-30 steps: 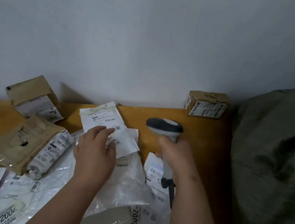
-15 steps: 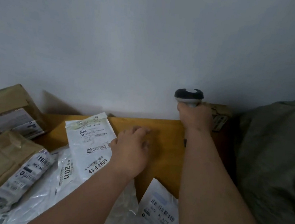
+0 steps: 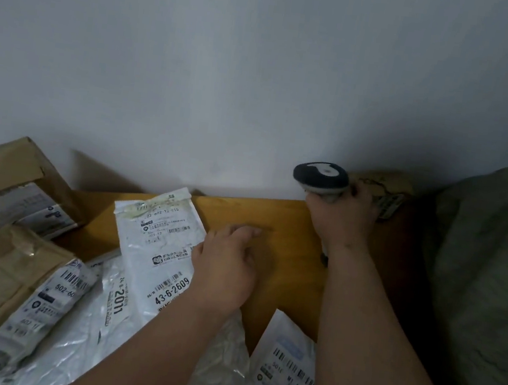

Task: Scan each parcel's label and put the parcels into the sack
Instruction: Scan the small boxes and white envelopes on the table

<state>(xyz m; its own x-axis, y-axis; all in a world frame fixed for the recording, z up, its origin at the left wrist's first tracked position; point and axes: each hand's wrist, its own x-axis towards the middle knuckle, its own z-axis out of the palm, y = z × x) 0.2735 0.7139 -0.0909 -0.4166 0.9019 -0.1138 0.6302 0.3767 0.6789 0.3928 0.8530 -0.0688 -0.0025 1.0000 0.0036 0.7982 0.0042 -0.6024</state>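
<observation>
My right hand (image 3: 340,217) grips a grey handheld scanner (image 3: 321,176) at the back right of the wooden table (image 3: 286,228). Its fingers also touch a small cardboard box (image 3: 388,184) that stands against the wall, mostly hidden behind the hand. My left hand (image 3: 224,265) rests with relaxed fingers at the right edge of a white mailer bag (image 3: 160,244) with a printed label. The grey-green sack (image 3: 484,284) bulges at the right edge of the table.
A large cardboard box (image 3: 7,184) sits at the back left. A crumpled brown parcel (image 3: 4,289) with a white label lies in front of it. Several white plastic mailers (image 3: 285,365) cover the near table. A plain wall rises behind.
My right hand carried the scanner from mid-table up to the small box at the back right. My left hand slid off the white mailer's label to its right edge.
</observation>
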